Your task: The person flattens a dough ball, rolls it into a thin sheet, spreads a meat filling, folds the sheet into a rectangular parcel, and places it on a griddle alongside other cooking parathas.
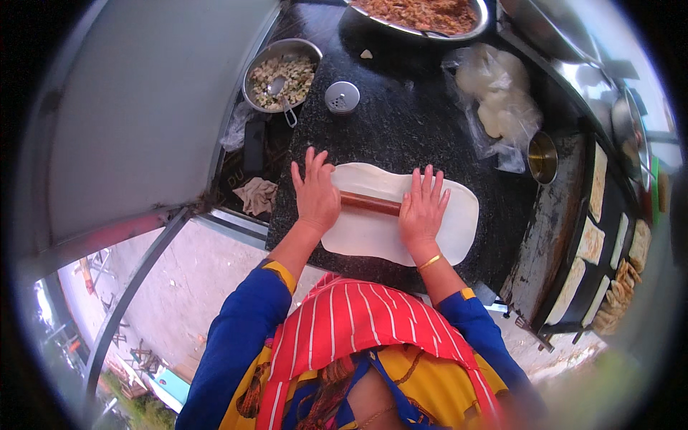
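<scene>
A wide, thin sheet of dough [376, 236] lies on the black speckled stone worktop [387, 129] in front of me. Across it rests a reddish-brown wooden rolling pin [371, 203], tilted slightly down to the right. My left hand [317, 193] is on the pin's left end, at the dough's left edge, with its fingers spread. My right hand [424, 209] presses flat over the pin's right end, fingers extended and pointing away from me. The palms hide both ends of the pin.
Beyond the dough stand a shaker lid [342, 97], a bowl of chopped filling [282, 80] with a spoon, and a large bowl of reddish shredded food [424, 16]. Bagged dough [497, 88] and a cup of oil [542, 157] are right, beside a griddle with flatbreads [568, 290]. A cloth [257, 195] lies left.
</scene>
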Demonstrator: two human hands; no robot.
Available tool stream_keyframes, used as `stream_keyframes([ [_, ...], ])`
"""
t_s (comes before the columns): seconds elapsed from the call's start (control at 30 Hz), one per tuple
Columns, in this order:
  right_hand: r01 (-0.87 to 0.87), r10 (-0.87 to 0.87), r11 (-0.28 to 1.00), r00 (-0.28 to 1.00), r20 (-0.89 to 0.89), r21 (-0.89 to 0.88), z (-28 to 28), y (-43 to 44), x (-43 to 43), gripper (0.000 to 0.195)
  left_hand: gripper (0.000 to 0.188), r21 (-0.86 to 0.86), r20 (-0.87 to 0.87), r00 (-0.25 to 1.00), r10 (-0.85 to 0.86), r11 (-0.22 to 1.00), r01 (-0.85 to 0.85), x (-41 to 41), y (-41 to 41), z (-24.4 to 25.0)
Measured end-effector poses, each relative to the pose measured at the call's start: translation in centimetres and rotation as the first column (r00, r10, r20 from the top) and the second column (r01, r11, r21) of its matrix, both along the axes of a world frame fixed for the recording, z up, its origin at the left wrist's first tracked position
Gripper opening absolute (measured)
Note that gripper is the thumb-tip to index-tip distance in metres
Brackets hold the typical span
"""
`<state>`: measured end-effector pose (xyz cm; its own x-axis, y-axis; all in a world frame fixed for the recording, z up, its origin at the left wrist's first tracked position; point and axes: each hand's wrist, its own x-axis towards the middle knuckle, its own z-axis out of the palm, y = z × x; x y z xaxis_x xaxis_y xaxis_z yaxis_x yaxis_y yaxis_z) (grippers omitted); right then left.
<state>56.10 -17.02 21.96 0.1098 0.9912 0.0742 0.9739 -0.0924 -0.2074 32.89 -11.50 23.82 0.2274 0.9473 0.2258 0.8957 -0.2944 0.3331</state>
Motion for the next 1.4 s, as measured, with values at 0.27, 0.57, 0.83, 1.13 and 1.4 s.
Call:
stream_keyframes([
  [0.27, 0.065, -0.057, 0.993, 0.995, -0.080, 0.096, 1.5, 7.5, 1.4, 0.062, 0.026, 0.078, 0.026, 0.990, 0.140, 0.987, -0.141, 2.1, 5.7, -0.1],
  [0.57, 0.135, -0.137, 0.985, 0.990, 0.019, 0.110, 1.6, 13.2, 1.8, 0.064, 0.020, 0.134, 0.043, 0.961, 0.273, 0.952, -0.277, 3.2, 12.4, 0.9],
  [0.83, 0.115, -0.109, 0.987, 0.993, -0.052, 0.113, 2.2, 10.8, 0.6, 0.065, 0.033, 0.183, 0.013, 0.979, 0.206, 0.962, -0.204, 1.6, 12.7, 0.3],
  [1.13, -0.051, 0.035, 0.997, 0.972, -0.234, -0.063, 2.0, 0.7, -2.4, 0.058, 0.069, 0.042, -0.164, 0.986, 0.016, 0.999, -0.009, -1.5, 5.0, 2.9],
  [1.4, -0.007, 0.007, 1.000, 0.998, -0.067, 0.006, 1.1, 1.1, -3.7, 0.057, 0.055, 0.005, -0.282, 0.939, -0.198, 0.978, 0.208, -1.8, 2.8, 1.8],
])
